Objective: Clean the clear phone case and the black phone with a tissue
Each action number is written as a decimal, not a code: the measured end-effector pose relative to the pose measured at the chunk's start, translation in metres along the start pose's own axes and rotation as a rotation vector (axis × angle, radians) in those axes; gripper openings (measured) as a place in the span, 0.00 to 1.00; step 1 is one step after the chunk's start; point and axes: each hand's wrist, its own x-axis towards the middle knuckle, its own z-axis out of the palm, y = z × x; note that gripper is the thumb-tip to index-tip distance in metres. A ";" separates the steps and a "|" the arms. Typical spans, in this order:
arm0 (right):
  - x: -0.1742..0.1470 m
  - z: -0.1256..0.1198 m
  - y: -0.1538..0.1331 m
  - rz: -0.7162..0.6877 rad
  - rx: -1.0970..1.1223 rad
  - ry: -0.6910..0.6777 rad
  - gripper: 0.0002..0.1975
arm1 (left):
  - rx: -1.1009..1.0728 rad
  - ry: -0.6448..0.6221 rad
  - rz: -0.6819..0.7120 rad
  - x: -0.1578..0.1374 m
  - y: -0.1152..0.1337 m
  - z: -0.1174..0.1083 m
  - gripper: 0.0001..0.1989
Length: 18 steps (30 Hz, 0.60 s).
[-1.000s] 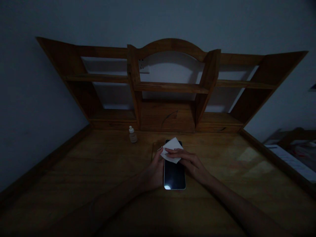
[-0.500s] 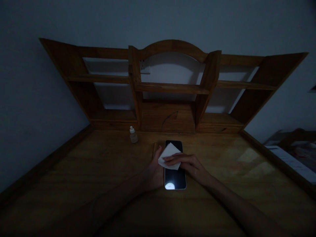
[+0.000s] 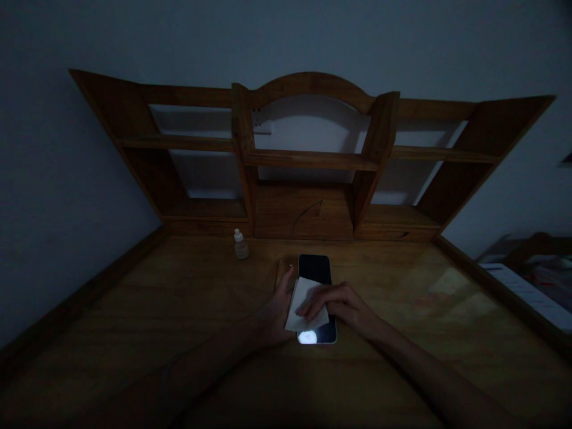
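A smartphone with a dark screen lies on the wooden desk, and a bright reflection shows near its lower end. Across its middle is a white tissue, overlapping the phone's left edge. My right hand comes from the right with its fingers bent and pressed on the tissue. Along the phone's left side, my left hand steadies it with the thumb raised; its other fingers are hidden. The phone's middle is covered by the tissue and my right fingers.
A small dropper bottle with a white cap stands behind my left hand. The wooden shelf unit rises at the desk's back edge. A wall socket shows through it. Raised side rails border the desk.
My right hand has drawn the tissue down the screen toward me, baring more of the phone's top and covering its lower middle. My left hand stays at the phone's side.
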 end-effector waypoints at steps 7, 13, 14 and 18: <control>-0.001 0.001 0.003 0.023 0.046 -0.046 0.16 | 0.033 0.039 -0.106 0.002 -0.004 0.008 0.32; -0.001 0.003 0.003 0.012 0.033 -0.049 0.17 | -0.012 -0.098 -0.130 0.004 -0.002 0.008 0.32; -0.001 0.002 0.003 0.004 0.026 -0.046 0.18 | -0.015 -0.110 -0.133 0.003 -0.002 0.008 0.32; -0.001 0.001 0.005 -0.024 -0.016 -0.045 0.21 | 0.012 -0.149 -0.169 0.002 -0.002 0.009 0.35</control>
